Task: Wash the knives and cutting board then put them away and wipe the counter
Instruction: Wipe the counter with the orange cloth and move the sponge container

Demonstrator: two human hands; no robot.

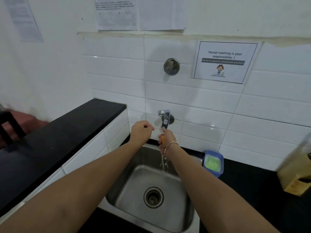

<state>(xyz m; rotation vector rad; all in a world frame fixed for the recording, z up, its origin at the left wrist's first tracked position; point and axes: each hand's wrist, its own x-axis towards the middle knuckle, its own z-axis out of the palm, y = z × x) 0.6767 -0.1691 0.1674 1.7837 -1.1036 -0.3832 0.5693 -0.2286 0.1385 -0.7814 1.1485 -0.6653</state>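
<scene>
Over the steel sink (182, 195), my right hand (166, 138) grips a small orange thing (162, 139); what it is cannot be told. Its index finger reaches up and touches the lever of the wall tap (165, 120). Water (164, 163) falls from under this hand into the basin. My left hand (141, 131) hovers just left of the tap with its fingers curled and nothing visible in it. No cutting board or knife blade shows.
A blue tub of green soap (213, 163) stands on the black counter (249, 185) right of the sink. A blurred wooden block (296, 180) sits at the far right edge. A raised black ledge (58, 140) runs along the left.
</scene>
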